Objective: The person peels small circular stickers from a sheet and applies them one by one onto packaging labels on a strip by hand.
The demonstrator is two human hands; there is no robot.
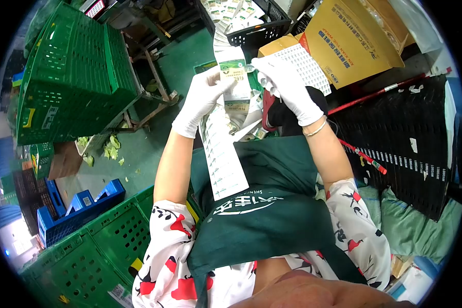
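Note:
My gloved left hand [204,96] is closed on a long strip of printed green-and-white packaging labels [233,66]. The strip runs down from the far crate and past my fingers. A white strip with rows of small green print [223,164] hangs below the same hand, over my apron. My gloved right hand [282,82] is beside the label strip with its fingers pinched. Something small and pale shows at its fingertips, too small to name. Behind the right hand is a white sheet with rows of small dark marks [308,69].
A black crate [259,35] full of the labels stands ahead. An open cardboard box [349,41] is at the right, near black crates [395,138] and a red pole [367,159]. Green crates [72,77] are stacked at the left, with blue crates [82,210] lower down.

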